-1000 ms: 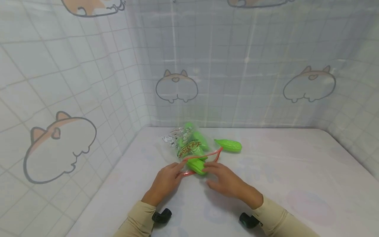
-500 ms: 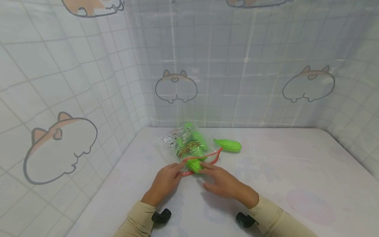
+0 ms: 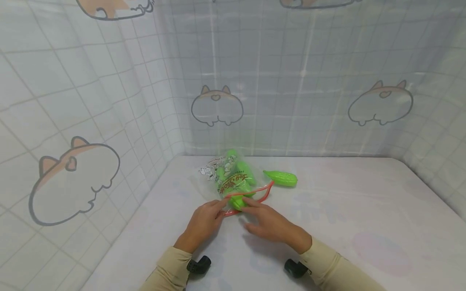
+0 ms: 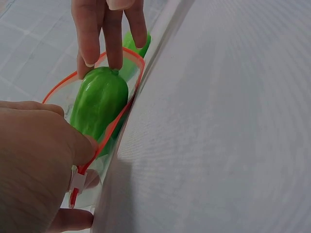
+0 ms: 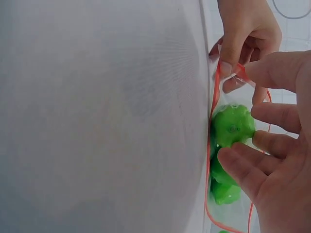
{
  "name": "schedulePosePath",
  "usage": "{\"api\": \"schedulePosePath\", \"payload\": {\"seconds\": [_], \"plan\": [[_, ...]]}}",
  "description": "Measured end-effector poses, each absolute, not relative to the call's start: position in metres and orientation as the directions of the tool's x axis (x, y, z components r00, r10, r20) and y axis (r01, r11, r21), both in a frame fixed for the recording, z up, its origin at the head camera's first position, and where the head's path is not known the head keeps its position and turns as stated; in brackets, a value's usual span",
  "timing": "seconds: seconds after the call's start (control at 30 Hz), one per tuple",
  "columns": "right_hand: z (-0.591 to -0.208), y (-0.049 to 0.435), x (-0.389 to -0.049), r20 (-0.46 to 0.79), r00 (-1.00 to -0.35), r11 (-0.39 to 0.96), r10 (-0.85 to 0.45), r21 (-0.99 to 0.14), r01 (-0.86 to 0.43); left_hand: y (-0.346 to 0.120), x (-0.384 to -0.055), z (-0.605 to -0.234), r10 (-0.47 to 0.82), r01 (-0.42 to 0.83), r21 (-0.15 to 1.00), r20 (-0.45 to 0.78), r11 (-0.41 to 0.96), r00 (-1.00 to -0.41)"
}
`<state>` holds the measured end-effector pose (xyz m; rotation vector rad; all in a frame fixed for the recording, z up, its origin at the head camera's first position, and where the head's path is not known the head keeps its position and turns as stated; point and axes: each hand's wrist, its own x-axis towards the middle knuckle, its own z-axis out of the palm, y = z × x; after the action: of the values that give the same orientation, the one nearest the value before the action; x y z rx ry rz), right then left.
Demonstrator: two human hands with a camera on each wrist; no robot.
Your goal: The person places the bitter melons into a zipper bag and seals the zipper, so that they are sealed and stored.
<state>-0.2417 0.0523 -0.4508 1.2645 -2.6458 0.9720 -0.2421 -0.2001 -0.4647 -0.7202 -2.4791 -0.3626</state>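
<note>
Plastic bag, clear and printed with dark red lettering that reads upside down from the head camera, lies on the white surface toward the back, its mouth facing the person. A red rim edges that mouth, which gapes into a loop, and a pale slider sits on the rim beside the left hand. This hand's grip pinches the rim at the left end of the mouth between thumb and fingers.

The right hand reaches in from the other side. Its grip is spread, the fingers extended and slightly apart, with fingertips touching the near end of a ribbed green toy vegetable. This toy lies within the loop of the mouth, its stem end toward the right hand and its other end pointing into the bag.

Deeper inside, more green toys show through the plastic. A bumpy green gourd lies outside the bag, near the right end of the mouth. Both arms wear beige sleeves, with a dark device at each wrist. Behind the surface hangs a grid-patterned curtain with drawings of plump dogs seen from the back.
</note>
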Motion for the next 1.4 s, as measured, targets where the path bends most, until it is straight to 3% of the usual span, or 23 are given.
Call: {"api": "schedulePosePath", "payload": {"seconds": [0.6, 1.03, 1.4], "plan": [[-0.452, 0.050, -0.233, 0.302, -0.704, 0.490, -0.642, -0.544, -0.681, -0.199, -0.241, -0.464, 0.419, 0.549, 0.092, 0.546, 0.831, -0.726], [-0.452, 0.055, -0.226, 0.284, -0.660, 0.485, -0.695, -0.491, -0.723, -0.199, -0.240, -0.463, 0.411, 0.544, 0.106, 0.540, 0.833, -0.734], [-0.454, 0.050, -0.233, 0.288, -0.674, 0.482, -0.680, -0.517, -0.707, -0.199, -0.240, -0.462, 0.410, 0.543, 0.113, 0.534, 0.832, -0.739]]}}
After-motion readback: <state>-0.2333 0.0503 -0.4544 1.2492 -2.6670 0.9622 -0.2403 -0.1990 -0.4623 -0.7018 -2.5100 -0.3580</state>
